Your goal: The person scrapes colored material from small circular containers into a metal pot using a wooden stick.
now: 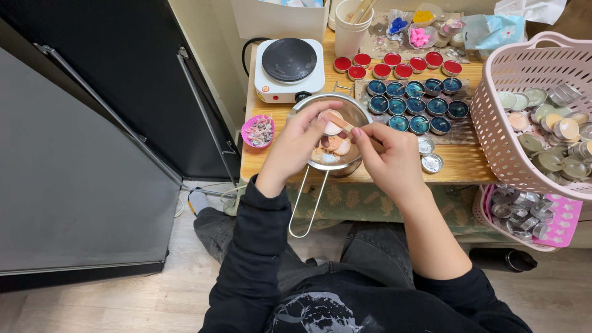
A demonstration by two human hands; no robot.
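Note:
My left hand [297, 143] holds a small tealight cup with pale peach wax [332, 125] over a steel melting pot [354, 111]. With my right hand [390, 158] I grip a thin wooden stick [341, 122] whose tip touches the wax in that cup. Peach wax pieces [336, 147] lie in the pot's bottom. The pot's wire handle [308, 203] juts out past the table's front edge toward my lap.
A white hot plate [289, 66] stands behind the pot. Red candles [401, 65] and blue candles [413, 102] fill rows at the back. Two empty tin cups [430, 155] sit right of my hand. A pink basket [493, 123] holds several tealights. A pink cupcake liner [258, 131] sits left.

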